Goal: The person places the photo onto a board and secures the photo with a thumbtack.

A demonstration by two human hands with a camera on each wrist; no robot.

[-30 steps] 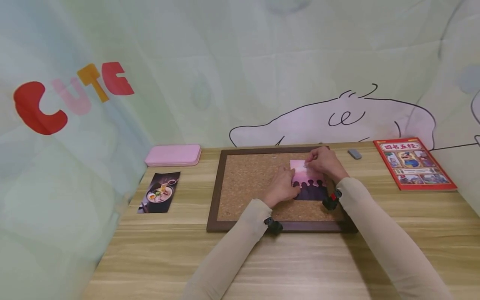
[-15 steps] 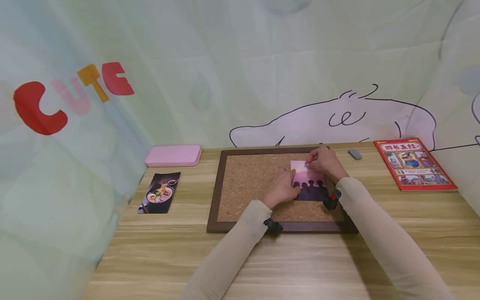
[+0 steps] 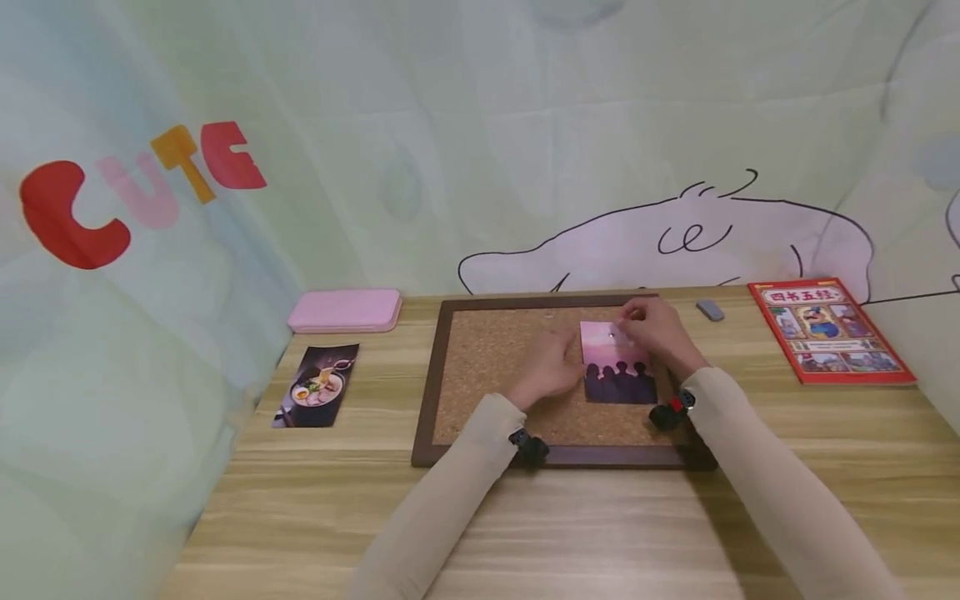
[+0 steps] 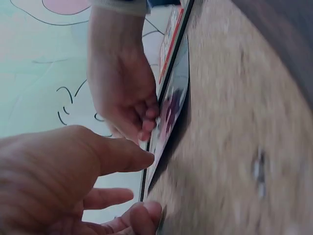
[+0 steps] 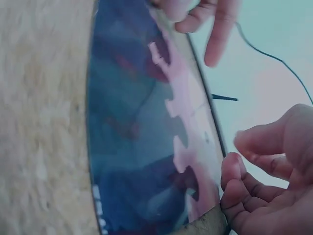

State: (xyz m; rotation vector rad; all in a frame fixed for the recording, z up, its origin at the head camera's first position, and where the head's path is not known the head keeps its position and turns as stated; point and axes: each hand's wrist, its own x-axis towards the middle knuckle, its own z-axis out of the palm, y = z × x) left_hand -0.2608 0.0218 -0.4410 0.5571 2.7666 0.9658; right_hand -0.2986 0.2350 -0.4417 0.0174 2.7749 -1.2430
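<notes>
A photo [image 3: 619, 367] with a pink sky and dark silhouettes lies on the right part of a brown-framed cork board [image 3: 487, 375]. A tiny pin-like speck [image 3: 612, 335] shows near the photo's top. My right hand [image 3: 660, 335] is at the photo's upper right corner; in the right wrist view its thumb and fingers are loosely bent and apart, with nothing seen between them. My left hand [image 3: 546, 367] hovers just left of the photo, its fingers [image 4: 129, 155] extended and holding nothing. In the left wrist view the photo's edge stands slightly off the cork.
A small metallic piece [image 4: 259, 171] sits on the cork near the top edge. Left of the board are a pink case [image 3: 345, 311] and a ramen photo [image 3: 318, 386]. A grey eraser-like block [image 3: 709, 310] and a red book [image 3: 831, 331] lie right.
My left hand has lifted off the photo and shifted left, uncovering its left side. My right hand has drawn back slightly to the right, leaving the pin-like speck exposed.
</notes>
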